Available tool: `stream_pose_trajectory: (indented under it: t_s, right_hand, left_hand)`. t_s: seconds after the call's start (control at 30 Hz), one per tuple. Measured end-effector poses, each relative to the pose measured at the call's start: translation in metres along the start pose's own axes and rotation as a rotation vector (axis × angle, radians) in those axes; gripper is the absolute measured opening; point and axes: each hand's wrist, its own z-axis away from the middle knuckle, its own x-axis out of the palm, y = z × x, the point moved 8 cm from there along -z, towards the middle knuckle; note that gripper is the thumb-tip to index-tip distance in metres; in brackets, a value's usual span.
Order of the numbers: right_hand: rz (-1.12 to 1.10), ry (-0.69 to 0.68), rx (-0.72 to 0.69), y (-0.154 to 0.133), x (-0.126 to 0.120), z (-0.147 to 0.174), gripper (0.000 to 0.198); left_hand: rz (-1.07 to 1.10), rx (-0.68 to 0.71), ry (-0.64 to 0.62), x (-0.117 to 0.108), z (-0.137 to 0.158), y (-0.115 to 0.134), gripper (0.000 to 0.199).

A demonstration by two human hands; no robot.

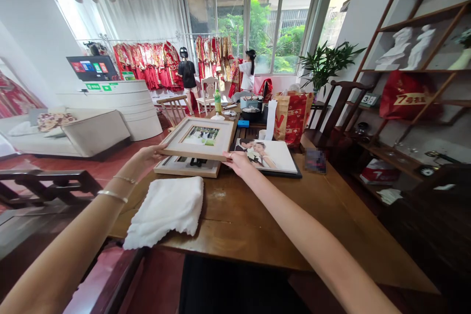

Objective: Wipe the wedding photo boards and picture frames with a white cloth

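A light wooden picture frame (176,138) with a wide pale mat and a small outdoor photo is held between both hands. My left hand (149,156) grips its left front corner, and my right hand (237,162) its right front corner. Below it lies a second wooden picture frame (187,169), mostly covered by the upper one. Whether the two frames touch at the back I cannot tell. Right of them a photo album (274,153) with a portrait of a couple rests on the table, close to my right hand. A folded white cloth (167,211) lies nearer to me.
The wooden table (279,216) spans the front. Farther back stand a red and tan paper bag (292,117), a green bottle (218,101), a dark pot (251,113) and a small blue box (243,123). Two people stand by racks of red garments (147,64). Shelves (415,73) rise at right.
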Motion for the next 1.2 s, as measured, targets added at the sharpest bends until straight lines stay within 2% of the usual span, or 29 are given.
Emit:
stream_pose_trajectory:
  t_s: [0.17,0.3,0.37,0.5,0.67,0.77,0.87,1.0,1.1,1.2]
  right_hand:
    - [-0.027,-0.069,-0.129,-0.038,-0.038,0.038,0.021]
    - [0.104,-0.173,-0.216,-0.077,-0.068,0.083,0.015]
    - [0.22,-0.119,-0.256,-0.094,-0.09,0.108,0.012]
    - [0.453,0.048,-0.347,-0.112,-0.137,0.167,0.026]
    - [0.597,0.166,-0.32,-0.086,-0.192,0.228,0.029]
    - [0.697,0.225,-0.294,-0.067,-0.218,0.246,0.028]
    - [0.778,0.227,-0.249,-0.049,-0.233,0.254,0.028]
    - [0.852,0.2,-0.193,-0.03,-0.243,0.257,0.031]
    - [0.905,0.167,-0.174,-0.019,-0.246,0.252,0.031]
    - [1.024,0.15,-0.174,-0.015,-0.246,0.245,0.028]
  left_hand:
    - [0.119,-0.042,-0.044,0.02,0.028,0.007,0.022]
    - [0.198,-0.009,-0.106,0.051,0.063,0.026,0.022]
    - [0.22,-0.01,-0.141,0.069,0.087,0.03,0.023]
    - [0.216,-0.015,-0.239,0.099,0.145,0.017,0.023]
    - [0.107,-0.09,-0.323,0.115,0.214,-0.04,0.039]
    - [0.089,-0.167,-0.32,0.119,0.244,-0.081,0.043]
    - [0.107,-0.235,-0.294,0.123,0.266,-0.111,0.045]
    - [0.116,-0.238,-0.244,0.125,0.286,-0.123,0.052]
    - [0.099,-0.178,-0.216,0.123,0.291,-0.124,0.052]
    - [0.048,-0.117,-0.244,0.121,0.291,-0.127,0.052]
